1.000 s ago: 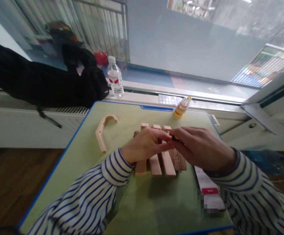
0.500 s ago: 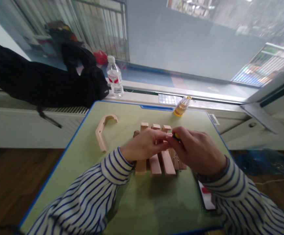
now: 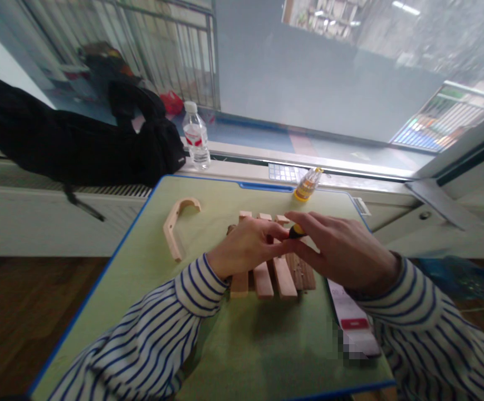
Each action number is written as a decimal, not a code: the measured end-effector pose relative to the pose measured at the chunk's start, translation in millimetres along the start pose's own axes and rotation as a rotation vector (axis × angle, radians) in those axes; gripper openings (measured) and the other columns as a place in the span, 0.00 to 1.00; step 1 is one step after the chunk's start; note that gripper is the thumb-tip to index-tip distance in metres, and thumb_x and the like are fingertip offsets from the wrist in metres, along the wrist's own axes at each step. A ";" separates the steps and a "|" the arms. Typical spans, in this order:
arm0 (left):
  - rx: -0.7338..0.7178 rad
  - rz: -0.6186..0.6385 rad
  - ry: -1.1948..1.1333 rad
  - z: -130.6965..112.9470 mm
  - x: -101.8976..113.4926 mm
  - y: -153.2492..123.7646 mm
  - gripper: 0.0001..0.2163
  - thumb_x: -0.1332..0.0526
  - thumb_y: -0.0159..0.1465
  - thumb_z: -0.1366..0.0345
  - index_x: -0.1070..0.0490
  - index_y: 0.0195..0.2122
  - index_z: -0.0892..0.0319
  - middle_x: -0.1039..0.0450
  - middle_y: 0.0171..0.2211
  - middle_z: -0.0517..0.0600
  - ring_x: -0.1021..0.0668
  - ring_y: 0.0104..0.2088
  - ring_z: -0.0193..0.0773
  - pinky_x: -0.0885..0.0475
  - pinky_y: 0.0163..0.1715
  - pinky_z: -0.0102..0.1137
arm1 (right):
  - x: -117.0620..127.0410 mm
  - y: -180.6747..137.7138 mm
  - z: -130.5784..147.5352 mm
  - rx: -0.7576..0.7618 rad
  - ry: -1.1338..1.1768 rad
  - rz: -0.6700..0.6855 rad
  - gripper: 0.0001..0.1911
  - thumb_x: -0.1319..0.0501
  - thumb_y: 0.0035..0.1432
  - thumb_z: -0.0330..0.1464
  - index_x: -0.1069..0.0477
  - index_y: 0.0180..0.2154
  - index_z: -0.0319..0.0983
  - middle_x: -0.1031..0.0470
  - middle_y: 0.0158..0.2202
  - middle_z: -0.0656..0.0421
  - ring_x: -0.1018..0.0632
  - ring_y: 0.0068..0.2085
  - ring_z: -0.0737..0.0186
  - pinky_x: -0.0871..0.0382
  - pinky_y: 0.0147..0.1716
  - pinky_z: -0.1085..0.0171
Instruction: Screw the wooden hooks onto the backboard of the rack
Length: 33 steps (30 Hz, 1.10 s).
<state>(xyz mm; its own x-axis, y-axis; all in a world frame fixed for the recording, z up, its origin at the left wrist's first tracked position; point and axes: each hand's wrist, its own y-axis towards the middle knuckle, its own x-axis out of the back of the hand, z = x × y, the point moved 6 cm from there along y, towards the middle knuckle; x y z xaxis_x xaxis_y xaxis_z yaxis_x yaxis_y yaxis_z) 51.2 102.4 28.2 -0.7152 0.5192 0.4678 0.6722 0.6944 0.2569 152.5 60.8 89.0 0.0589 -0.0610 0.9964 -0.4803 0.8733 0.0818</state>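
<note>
A slatted wooden piece [image 3: 262,278] made of light strips lies in the middle of the green table [image 3: 150,267]. My left hand [image 3: 245,248] rests on its far half with fingers pinched together toward the right. My right hand [image 3: 337,250] is closed round a small black and yellow tool [image 3: 297,231], probably a screwdriver, whose handle shows between thumb and fingers. The two hands touch at the fingertips above the slats. The tool's tip is hidden.
A curved wooden part [image 3: 175,223] lies at the table's left. A small amber bottle [image 3: 306,185] stands at the far edge, a water bottle [image 3: 196,136] and black bag [image 3: 78,139] on the sill. A white paper strip [image 3: 352,317] lies at the right.
My right hand has turned about the tool, its wrist swinging in and back out, and its fingers now stretch further over the handle. The left hand and the slats stayed put.
</note>
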 end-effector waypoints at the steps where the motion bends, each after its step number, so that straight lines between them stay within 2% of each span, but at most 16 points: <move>1: -0.007 -0.004 0.016 -0.2 0.2 -0.1 0.12 0.41 0.59 0.56 0.25 0.36 0.59 0.27 0.26 0.46 0.30 0.25 0.29 0.37 0.24 0.24 | 1.1 0.1 0.2 0.016 -0.001 0.007 0.15 0.51 0.61 0.42 0.38 0.45 0.41 0.27 0.38 0.57 0.26 0.34 0.63 0.43 0.27 0.65; 6: -0.077 -0.002 0.035 -3.4 0.2 0.6 0.09 0.41 0.60 0.61 0.25 0.33 0.60 0.28 0.25 0.45 0.30 0.24 0.27 0.38 0.23 0.23 | -3.8 1.3 2.9 0.055 0.011 -0.003 0.14 0.55 0.63 0.39 0.36 0.38 0.38 0.28 0.34 0.57 0.29 0.31 0.66 0.45 0.27 0.65; 12: -0.068 0.017 0.023 -1.4 0.6 0.6 0.08 0.41 0.60 0.62 0.26 0.34 0.60 0.29 0.24 0.45 0.31 0.24 0.27 0.38 0.23 0.22 | -11.4 1.9 3.8 0.050 0.016 -0.046 0.10 0.53 0.62 0.36 0.38 0.36 0.38 0.30 0.32 0.59 0.31 0.29 0.67 0.46 0.26 0.66; 18: -0.083 0.044 0.011 -3.2 0.6 -0.6 0.08 0.42 0.60 0.64 0.26 0.34 0.60 0.31 0.23 0.43 0.33 0.23 0.26 0.39 0.23 0.22 | -13.4 0.2 5.2 -0.031 -0.016 -0.130 0.09 0.53 0.61 0.36 0.40 0.32 0.39 0.32 0.27 0.61 0.34 0.24 0.69 0.51 0.22 0.66; 23: -0.129 0.096 0.047 -9.0 5.7 -1.9 0.08 0.43 0.61 0.65 0.27 0.38 0.60 0.29 0.30 0.47 0.29 0.30 0.29 0.34 0.32 0.25 | -14.7 0.8 7.2 -0.078 -0.038 -0.134 0.11 0.55 0.62 0.38 0.40 0.32 0.39 0.30 0.27 0.60 0.33 0.22 0.69 0.54 0.21 0.66; 25: -0.111 0.037 0.111 -7.8 15.3 -2.1 0.11 0.42 0.61 0.61 0.28 0.42 0.59 0.28 0.34 0.49 0.27 0.33 0.32 0.32 0.36 0.27 | -15.0 1.5 6.1 -0.089 -0.048 -0.115 0.12 0.55 0.62 0.39 0.40 0.33 0.39 0.30 0.27 0.60 0.33 0.22 0.69 0.55 0.20 0.66; 29: -0.075 -0.197 0.325 -0.2 37.6 -1.7 0.15 0.44 0.62 0.60 0.31 0.48 0.59 0.28 0.42 0.52 0.28 0.44 0.37 0.34 0.46 0.34 | -17.0 0.8 2.5 -0.106 -0.050 -0.094 0.13 0.57 0.63 0.39 0.41 0.34 0.39 0.30 0.25 0.60 0.33 0.20 0.68 0.57 0.20 0.65; 31: -0.095 -0.204 0.410 4.4 37.3 0.0 0.15 0.46 0.63 0.61 0.32 0.50 0.60 0.29 0.46 0.53 0.30 0.48 0.39 0.36 0.50 0.37 | -18.8 -0.1 2.0 -0.104 -0.048 -0.090 0.13 0.58 0.63 0.39 0.41 0.34 0.39 0.30 0.25 0.60 0.32 0.21 0.68 0.57 0.20 0.65; 33: -0.111 -0.154 0.449 9.7 31.7 2.2 0.15 0.48 0.65 0.60 0.32 0.49 0.60 0.29 0.48 0.53 0.30 0.49 0.40 0.36 0.50 0.38 | -20.0 -0.7 2.1 -0.102 -0.051 -0.089 0.13 0.58 0.63 0.39 0.41 0.34 0.39 0.30 0.25 0.60 0.32 0.21 0.68 0.57 0.20 0.65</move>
<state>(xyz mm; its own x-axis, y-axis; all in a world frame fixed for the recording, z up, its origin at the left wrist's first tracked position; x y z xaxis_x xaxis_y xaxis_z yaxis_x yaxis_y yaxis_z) 28.1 125.2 35.4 -0.6711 0.1314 0.7296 0.5987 0.6765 0.4289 149.9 60.4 69.1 0.0517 -0.1629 0.9853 -0.3831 0.9079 0.1703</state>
